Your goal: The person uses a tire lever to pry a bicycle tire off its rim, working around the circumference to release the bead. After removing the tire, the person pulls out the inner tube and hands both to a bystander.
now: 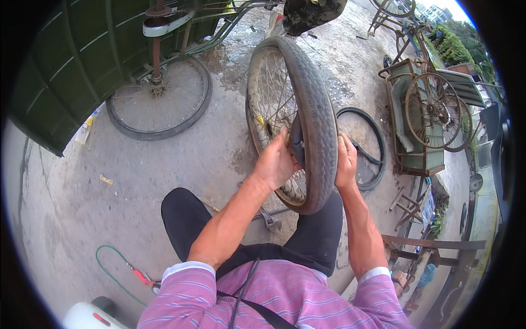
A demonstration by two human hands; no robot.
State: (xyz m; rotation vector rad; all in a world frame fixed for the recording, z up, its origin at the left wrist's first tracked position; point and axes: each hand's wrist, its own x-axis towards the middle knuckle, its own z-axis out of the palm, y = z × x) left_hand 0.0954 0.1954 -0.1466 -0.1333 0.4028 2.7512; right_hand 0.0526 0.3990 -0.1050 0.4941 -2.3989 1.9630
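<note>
A spoked bicycle wheel with a black knobbly tire (316,123) stands upright between my knees, held in both hands. My left hand (277,162) is at the spoke side, its thumb up and its fingers on a dark inner tube (297,137) that bulges out beside the rim. On the other side my right hand (346,159) grips the tire's edge, fingers curled. A yellow-capped piece (260,120) shows at the rim. Below the wheel, an adjustable wrench (271,222) lies on the ground between my legs. Another black tire or tube (380,144) lies to the right.
A green metal cart body (61,74) with a wheel (197,111) stands at upper left. At right are a rusty cart with wheels (415,164) and a wooden stool (409,207). A red-handled air gauge with green hose (141,276) lies lower left. Someone's camouflage-clad part (310,16) is beyond the wheel.
</note>
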